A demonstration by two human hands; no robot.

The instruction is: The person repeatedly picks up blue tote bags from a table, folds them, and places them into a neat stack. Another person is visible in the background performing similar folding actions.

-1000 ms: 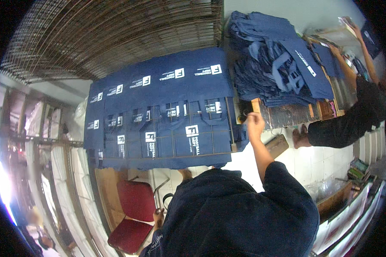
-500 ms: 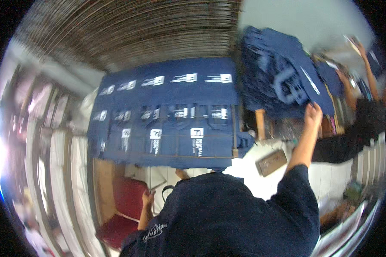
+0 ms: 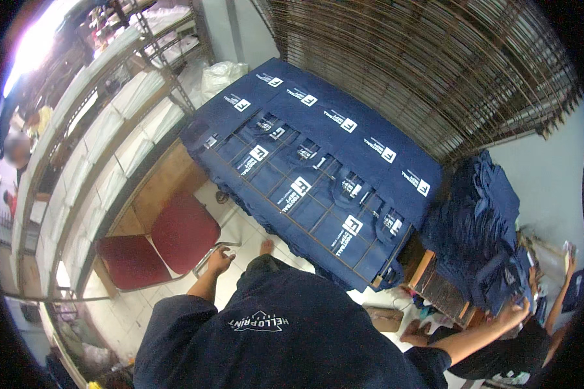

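Wire racking [image 3: 422, 71] beyond; left hand [image 3: 221, 260] slack near red chair [image 3: 185, 233]; right hand [image 3: 514, 314] at navy cloth pile [image 3: 477, 227], grip unclear.

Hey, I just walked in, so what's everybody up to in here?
The person's right hand is at the edge of a pile of navy cloth; its grip is unclear. The left hand is near a red chair, holding nothing visible. Printed navy pieces lie spread beside stacked wire racks, and a co-worker is close to the pile.
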